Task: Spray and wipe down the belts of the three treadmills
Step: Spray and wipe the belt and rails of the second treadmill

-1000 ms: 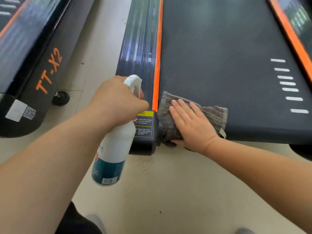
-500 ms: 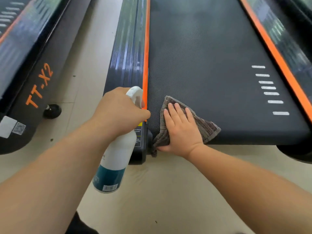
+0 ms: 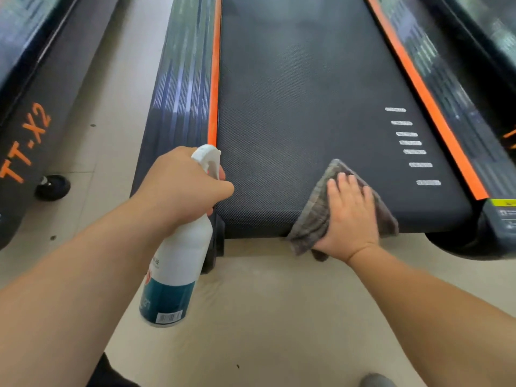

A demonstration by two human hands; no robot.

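Observation:
A black treadmill belt (image 3: 301, 107) with orange side strips fills the middle of the view. My right hand (image 3: 349, 216) lies flat on a grey-brown cloth (image 3: 312, 224) and presses it onto the belt's near end, right of centre; the cloth hangs over the rear edge. My left hand (image 3: 181, 182) grips the neck of a white and teal spray bottle (image 3: 178, 263) at the belt's near left corner, its nozzle tilted toward the belt.
A second treadmill (image 3: 30, 113) marked TT-X2 stands at the left, with a small wheel (image 3: 53, 187) on the beige floor (image 3: 265, 317). Part of a third machine (image 3: 491, 40) shows at the far right. White stripes (image 3: 413, 146) mark the belt.
My right hand has slid the cloth from the belt's near left corner to right of centre. The bottle stays in my left hand by the left corner.

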